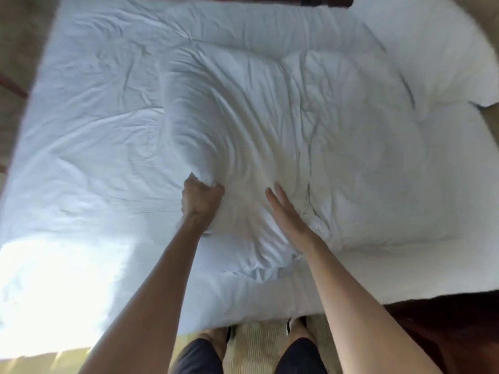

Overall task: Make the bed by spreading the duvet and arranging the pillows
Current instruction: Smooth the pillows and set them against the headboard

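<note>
From the head view, we stand at the side of the bed [81, 130], and the duvet [310, 117] lies bunched in a heap across its middle and right. Our left hand [199, 198] has its grip closed on a gathered fold of the duvet; our right hand [286, 211] lies flat and open on it. A pillow [432, 49] sits at the far right corner. We judge the duvet soft, light and floppy, best taken at its edges or corners.

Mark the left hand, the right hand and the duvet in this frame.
left hand [201, 197], head view, back of the fist gripping the fabric.
right hand [285, 211], head view, back of the flat hand.
duvet [310, 117], head view, bunched middle.
</note>
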`<state>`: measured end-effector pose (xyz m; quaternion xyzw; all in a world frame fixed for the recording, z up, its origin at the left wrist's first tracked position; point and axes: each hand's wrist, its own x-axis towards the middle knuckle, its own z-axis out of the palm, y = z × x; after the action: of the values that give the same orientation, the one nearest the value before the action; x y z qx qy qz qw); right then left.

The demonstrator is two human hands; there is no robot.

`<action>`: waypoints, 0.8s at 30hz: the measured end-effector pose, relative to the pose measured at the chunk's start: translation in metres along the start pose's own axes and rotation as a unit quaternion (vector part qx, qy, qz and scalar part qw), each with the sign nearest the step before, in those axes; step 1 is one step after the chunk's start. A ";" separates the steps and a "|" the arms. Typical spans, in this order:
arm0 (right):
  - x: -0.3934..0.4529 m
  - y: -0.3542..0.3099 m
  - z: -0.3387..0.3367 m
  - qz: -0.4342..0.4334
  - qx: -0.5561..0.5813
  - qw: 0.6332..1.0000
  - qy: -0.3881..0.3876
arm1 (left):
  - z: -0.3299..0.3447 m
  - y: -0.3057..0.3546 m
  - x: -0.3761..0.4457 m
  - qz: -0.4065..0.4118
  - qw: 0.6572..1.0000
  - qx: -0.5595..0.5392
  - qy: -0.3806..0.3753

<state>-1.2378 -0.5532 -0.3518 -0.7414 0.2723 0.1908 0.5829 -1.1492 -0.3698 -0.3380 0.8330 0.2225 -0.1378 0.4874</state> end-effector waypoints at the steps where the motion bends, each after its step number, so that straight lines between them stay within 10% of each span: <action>1: -0.004 -0.008 -0.011 -0.007 0.015 1.000 -0.012 | 0.005 0.020 -0.015 0.020 1.000 0.012 -0.011; 15: -0.064 -0.030 -0.265 -0.070 0.315 0.946 -0.038 | 0.201 0.267 -0.226 0.301 0.940 0.121 -0.105; 24: -0.131 0.036 -0.524 -0.088 0.479 0.865 0.119 | 0.441 0.390 -0.370 0.383 0.834 0.241 -0.318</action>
<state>-1.3809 -1.0430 -0.1709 -0.4090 0.3308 -0.1051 0.8440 -1.2768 -1.0086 -0.0950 0.8530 -0.3213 -0.2464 0.3293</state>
